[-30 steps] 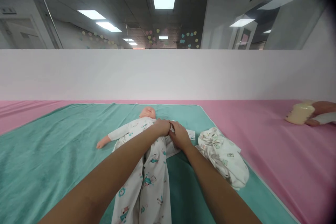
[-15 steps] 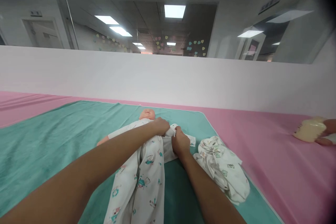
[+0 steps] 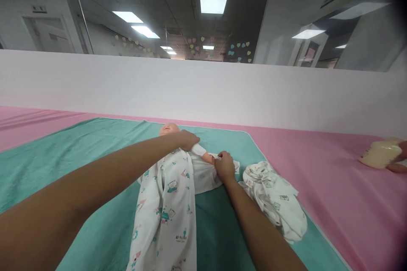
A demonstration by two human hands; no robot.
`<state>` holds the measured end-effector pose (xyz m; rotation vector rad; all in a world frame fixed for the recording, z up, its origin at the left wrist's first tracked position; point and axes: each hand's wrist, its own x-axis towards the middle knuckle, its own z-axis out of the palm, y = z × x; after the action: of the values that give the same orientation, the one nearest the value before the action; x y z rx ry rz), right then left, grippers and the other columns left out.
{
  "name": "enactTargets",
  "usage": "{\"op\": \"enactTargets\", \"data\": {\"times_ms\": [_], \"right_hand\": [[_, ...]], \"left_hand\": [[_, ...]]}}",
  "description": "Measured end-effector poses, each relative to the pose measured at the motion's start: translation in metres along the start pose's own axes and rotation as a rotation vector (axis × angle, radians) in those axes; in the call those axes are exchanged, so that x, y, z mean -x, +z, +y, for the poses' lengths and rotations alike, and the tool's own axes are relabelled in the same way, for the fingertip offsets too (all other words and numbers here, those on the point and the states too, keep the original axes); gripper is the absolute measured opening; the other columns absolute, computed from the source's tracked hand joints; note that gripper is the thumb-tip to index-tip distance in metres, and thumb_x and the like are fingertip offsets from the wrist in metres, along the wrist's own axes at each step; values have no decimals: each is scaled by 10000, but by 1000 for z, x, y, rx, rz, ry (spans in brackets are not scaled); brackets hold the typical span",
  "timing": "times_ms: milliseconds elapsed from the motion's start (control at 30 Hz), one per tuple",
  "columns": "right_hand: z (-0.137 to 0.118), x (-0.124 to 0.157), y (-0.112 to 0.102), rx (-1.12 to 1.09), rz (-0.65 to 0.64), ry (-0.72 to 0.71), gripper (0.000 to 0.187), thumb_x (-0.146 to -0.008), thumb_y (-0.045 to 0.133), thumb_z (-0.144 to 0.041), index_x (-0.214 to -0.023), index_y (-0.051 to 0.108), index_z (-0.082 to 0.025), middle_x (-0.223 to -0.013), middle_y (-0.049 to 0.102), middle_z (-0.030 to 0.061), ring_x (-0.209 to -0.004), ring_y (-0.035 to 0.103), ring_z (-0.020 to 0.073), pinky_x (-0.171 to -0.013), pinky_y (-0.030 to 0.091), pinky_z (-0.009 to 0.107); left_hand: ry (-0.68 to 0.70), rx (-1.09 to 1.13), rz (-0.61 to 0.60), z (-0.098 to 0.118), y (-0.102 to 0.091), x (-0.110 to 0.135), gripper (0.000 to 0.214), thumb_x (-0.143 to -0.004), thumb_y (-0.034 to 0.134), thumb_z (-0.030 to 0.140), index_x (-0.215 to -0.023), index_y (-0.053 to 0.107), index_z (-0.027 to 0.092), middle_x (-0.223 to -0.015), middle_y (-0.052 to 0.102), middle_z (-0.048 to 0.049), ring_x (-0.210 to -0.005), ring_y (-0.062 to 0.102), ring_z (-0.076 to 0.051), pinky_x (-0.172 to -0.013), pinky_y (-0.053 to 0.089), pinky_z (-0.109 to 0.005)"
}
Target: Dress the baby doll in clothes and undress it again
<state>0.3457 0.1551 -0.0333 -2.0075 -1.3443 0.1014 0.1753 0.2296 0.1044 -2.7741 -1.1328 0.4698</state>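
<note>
A baby doll (image 3: 169,128) lies on its back on a green sheet (image 3: 104,152), its head at the far end. White baby clothes (image 3: 168,203) with small coloured prints cover its body and spread toward me. My left hand (image 3: 190,139) is closed around the doll's white-sleeved upper arm. The doll's bare hand (image 3: 208,158) shows past the sleeve cuff, above an opened-out flap (image 3: 205,175) of the garment. My right hand (image 3: 225,167) pinches the garment's white cloth right beside the doll's fingers; its exact grip is partly hidden.
A crumpled white printed baby garment (image 3: 275,201) lies right of my right forearm. The green sheet rests on a pink cover (image 3: 330,169). At the far right another person's hand (image 3: 401,156) holds a yellowish bottle (image 3: 380,153). A white low wall (image 3: 203,93) with glass above stands behind.
The doll's forearm and hand now show between my hands, where bunched white cloth was before. My left hand has shifted left and up along the arm; my right hand moved slightly right.
</note>
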Motion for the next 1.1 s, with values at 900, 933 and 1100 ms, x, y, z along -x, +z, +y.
{"op": "enactTargets", "data": {"times_ms": [900, 933, 1100], "right_hand": [[-2, 5, -3, 54, -2, -15, 240, -805, 465, -330, -934, 566, -155, -940, 613, 93, -865, 568, 220, -670, 371, 273], [-5, 9, -6, 67, 7, -26, 223, -814, 464, -356, -871, 562, -163, -892, 613, 81, -818, 566, 211, -646, 355, 272], [-28, 35, -16, 144, 76, -371, 360, -893, 393, -412, -618, 442, -184, -662, 544, 27, -688, 502, 169, -632, 290, 277]], "left_hand": [[-315, 747, 753, -14, 100, 131, 368, -863, 456, 431, -1173, 484, 232, -1230, 539, -39, -1144, 496, -207, -967, 409, -330], [-393, 873, 746, -16, 113, 146, 399, -839, 488, 463, -1156, 491, 220, -1195, 555, -48, -1099, 526, -213, -937, 436, -335], [-277, 1545, 295, -10, 131, 188, 624, -788, 540, 577, -1306, 399, 260, -1189, 569, -78, -990, 603, -243, -726, 529, -307]]}}
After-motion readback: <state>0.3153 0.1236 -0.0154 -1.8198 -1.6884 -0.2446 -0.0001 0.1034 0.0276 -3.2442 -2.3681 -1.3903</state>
